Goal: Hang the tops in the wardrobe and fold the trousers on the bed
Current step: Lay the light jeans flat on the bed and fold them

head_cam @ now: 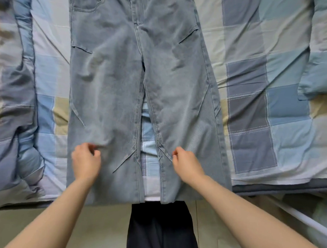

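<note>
Light blue jeans (120, 79) lie flat and spread on the bed (251, 102), waist at the top edge of the view, both leg hems reaching the bed's near edge. My left hand (86, 161) hovers over the left leg near its lower part, fingers curled and slightly blurred; whether it pinches the cloth is unclear. My right hand (186, 164) rests on the right leg by its inner seam, fingers curled loosely. No tops or wardrobe are in view.
The bed carries a patchwork cover of blue, grey and beige squares. A bunched quilt (14, 110) lies along the left side, and a pillow corner (316, 72) sits at the right. Below the bed edge are the floor (70, 229) and my dark trousers (160, 229).
</note>
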`<act>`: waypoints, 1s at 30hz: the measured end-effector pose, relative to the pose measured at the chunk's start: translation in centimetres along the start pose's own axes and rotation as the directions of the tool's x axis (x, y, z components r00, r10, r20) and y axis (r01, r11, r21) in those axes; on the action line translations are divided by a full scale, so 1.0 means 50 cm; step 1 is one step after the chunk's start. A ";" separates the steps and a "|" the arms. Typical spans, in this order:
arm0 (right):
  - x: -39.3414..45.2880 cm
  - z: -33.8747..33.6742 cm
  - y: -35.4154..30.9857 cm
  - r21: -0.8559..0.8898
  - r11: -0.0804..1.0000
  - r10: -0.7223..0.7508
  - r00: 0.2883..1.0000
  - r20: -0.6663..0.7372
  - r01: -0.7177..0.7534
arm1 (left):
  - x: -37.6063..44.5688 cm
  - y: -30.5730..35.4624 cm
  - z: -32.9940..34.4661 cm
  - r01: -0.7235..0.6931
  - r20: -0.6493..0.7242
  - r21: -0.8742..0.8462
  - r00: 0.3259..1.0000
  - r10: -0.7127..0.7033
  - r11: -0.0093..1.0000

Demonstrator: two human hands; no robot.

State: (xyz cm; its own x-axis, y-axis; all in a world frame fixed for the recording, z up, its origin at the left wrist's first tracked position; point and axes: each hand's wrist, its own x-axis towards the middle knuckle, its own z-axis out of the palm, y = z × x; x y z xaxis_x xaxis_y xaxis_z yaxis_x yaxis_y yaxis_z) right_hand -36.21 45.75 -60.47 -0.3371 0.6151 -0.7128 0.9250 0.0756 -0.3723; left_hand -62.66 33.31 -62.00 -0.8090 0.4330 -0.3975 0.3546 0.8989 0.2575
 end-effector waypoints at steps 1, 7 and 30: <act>0.018 0.021 -0.032 0.026 1.000 0.009 1.000 0.009 -0.010 | 0.030 -0.026 -0.013 0.088 -0.058 0.003 0.994 -0.088 0.996; 0.097 0.124 -0.182 0.334 0.926 0.101 0.970 0.222 -0.173 | 0.119 -0.128 -0.027 0.375 0.115 -0.231 0.927 -0.357 0.898; 0.522 -0.440 -0.082 0.235 0.911 0.412 0.773 -0.482 -0.339 | 0.374 0.394 0.032 -0.769 0.308 0.267 0.639 0.705 0.580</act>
State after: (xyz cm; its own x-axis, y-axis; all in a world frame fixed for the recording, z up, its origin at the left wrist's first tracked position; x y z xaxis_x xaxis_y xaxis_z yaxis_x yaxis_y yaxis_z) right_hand -44.96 78.74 -64.45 0.2047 0.8850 -0.4182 0.9156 -0.3242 -0.2378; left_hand -70.04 59.22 -65.77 -0.1225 0.9312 -0.3434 0.9535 0.2064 0.2196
